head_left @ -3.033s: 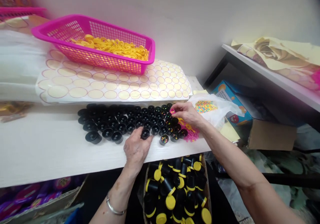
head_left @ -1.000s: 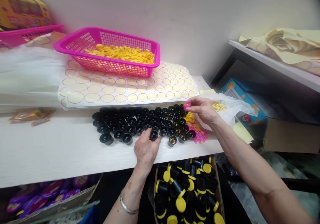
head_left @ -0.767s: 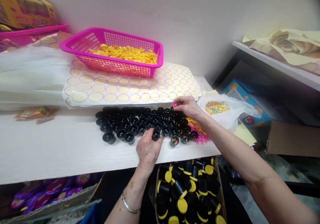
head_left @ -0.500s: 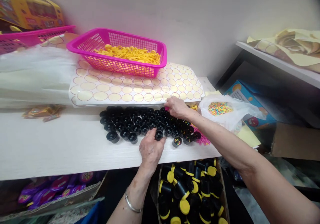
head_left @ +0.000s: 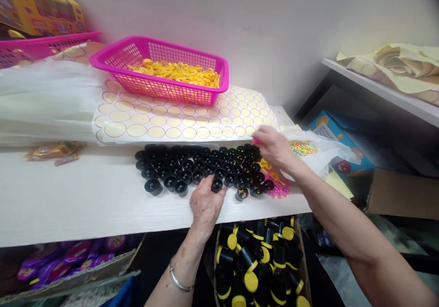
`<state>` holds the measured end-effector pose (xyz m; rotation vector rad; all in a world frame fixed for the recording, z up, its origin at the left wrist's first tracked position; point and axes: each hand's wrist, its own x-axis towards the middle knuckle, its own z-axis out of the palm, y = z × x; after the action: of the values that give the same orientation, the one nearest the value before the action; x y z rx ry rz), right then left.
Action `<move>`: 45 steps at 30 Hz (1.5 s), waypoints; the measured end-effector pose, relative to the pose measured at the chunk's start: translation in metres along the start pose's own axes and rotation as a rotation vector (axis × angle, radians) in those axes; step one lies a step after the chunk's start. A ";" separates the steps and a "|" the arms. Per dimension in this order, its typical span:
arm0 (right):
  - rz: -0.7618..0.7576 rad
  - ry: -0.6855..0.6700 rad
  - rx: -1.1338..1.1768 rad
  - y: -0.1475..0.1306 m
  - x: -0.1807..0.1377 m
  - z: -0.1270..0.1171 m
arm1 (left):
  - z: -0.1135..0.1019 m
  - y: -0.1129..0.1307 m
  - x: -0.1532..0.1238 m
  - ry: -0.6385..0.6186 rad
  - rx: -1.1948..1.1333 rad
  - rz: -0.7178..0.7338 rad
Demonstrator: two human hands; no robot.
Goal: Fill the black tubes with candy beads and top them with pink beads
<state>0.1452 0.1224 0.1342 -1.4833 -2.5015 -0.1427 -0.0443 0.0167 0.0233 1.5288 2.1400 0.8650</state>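
Observation:
My left hand (head_left: pixel 206 202) rests at the front of a crowd of small black cups (head_left: pixel 188 164), thumb and fingers around one black cup (head_left: pixel 217 185). My right hand (head_left: pixel 274 148) is closed on a small pink object (head_left: pixel 255 140), mostly hidden by the fingers. It hovers above the right end of the cups, beside a white plastic bag (head_left: pixel 322 154) of colourful candy beads (head_left: pixel 303 147). Several cups on the right hold coloured beads, including a cup (head_left: pixel 242 193) at the front. Pink pieces (head_left: pixel 279 188) and yellow rings (head_left: pixel 265 164) lie beside the cups.
A pink basket (head_left: pixel 164 91) of yellow rings stands on sheets of round stickers (head_left: pixel 144 119). Below the table edge, a carton holds yellow-capped black bottles (head_left: pixel 247 256); purple containers (head_left: pixel 68 256) fill another box. A shelf (head_left: pixel 380 83) juts out at right.
My right hand has moved right from above the middle of the cups toward the bag of beads, still holding the pink object. My left hand stays at the same cup.

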 end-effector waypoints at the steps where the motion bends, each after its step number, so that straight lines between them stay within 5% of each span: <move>1: 0.088 0.057 0.010 0.016 -0.014 -0.004 | 0.000 0.000 0.000 -0.004 -0.003 -0.001; 3: 0.278 0.078 -0.063 0.048 -0.040 -0.006 | -0.001 0.000 0.000 -0.015 -0.006 -0.005; 5: 0.430 -0.042 -0.188 0.073 -0.056 -0.002 | -0.002 -0.001 0.000 -0.017 -0.008 -0.005; 8: 0.422 -0.232 -0.212 0.092 -0.059 0.011 | -0.001 -0.001 0.000 -0.002 -0.006 0.001; 10: 0.369 -0.242 -0.069 0.099 -0.054 0.019 | -0.001 0.000 0.001 0.002 0.005 0.004; 17: 0.533 0.099 0.949 0.115 -0.059 0.033 | -0.002 0.002 0.003 -0.020 0.054 -0.029; 23: 0.687 0.304 1.270 0.116 -0.064 0.035 | 0.000 0.000 0.005 -0.027 0.056 -0.026; 33: 0.703 0.250 0.797 0.121 -0.066 0.032 | -0.001 0.001 0.004 -0.042 0.044 -0.041; 45: 0.768 0.288 0.830 0.129 -0.069 0.038 | -0.001 0.002 0.005 -0.043 0.054 -0.051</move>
<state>0.2842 0.1331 0.0757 -1.6991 -1.3289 0.6661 -0.0449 0.0219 0.0254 1.4980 2.1787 0.7562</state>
